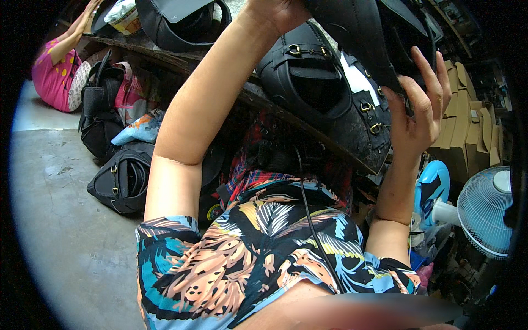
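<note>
A black leather bag [346,33] is raised at the top of the head view, partly cut off by the upper edge. My right hand [421,104] grips the lower rim at its open side, thumb on one face and fingers curled along the other. My left hand [280,14] reaches up to the bag's left side; its fingers are cut off or hidden. Just below, a second black leather bag [308,77] with brass-coloured fittings rests on the worktable [253,96]. Loose black straps with brass rings [371,118] lie right of it.
Another black bag [181,25] sits on the table's left part. More black bags [124,179] stand on the floor at left, near a person in pink [58,77]. To the right are cardboard pieces [462,121] and a white fan [487,212]. A dark cord [308,214] hangs before my chest.
</note>
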`<state>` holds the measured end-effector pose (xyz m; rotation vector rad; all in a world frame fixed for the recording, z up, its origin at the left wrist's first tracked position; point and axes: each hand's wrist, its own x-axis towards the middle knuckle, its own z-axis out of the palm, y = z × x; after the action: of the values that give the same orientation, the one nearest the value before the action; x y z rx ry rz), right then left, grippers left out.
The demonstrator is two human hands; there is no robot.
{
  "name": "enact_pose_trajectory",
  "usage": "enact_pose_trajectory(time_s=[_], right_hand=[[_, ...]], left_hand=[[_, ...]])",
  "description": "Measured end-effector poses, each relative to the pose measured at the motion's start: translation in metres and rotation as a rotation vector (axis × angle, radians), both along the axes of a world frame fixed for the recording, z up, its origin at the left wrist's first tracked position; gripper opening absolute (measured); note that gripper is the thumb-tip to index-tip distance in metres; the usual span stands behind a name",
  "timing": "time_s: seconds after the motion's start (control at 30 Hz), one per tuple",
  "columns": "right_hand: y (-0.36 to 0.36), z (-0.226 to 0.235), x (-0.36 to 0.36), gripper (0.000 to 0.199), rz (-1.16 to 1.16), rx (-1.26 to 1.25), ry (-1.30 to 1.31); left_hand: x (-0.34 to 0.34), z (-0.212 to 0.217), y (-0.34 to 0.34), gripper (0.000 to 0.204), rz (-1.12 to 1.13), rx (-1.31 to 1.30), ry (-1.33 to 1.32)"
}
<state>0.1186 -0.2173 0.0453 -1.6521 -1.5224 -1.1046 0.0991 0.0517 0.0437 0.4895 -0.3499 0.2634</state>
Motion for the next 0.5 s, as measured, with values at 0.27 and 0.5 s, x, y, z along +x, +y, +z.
enact_pose_trajectory(time_s=[0.27, 0.5], right_hand=[[-0.002, -0.003, -0.001, 0.026, 0.006, -0.011, -0.006], [-0.004, -0.006, -0.006, 0.027, 0.007, -0.017, 0.019]], left_hand=[[-0.006, -0.004, -0.001, 0.045, -0.050, 0.010, -0.051], [-0.008, -0.013, -0.005, 0.044, 0.002, 0.003, 0.037]])
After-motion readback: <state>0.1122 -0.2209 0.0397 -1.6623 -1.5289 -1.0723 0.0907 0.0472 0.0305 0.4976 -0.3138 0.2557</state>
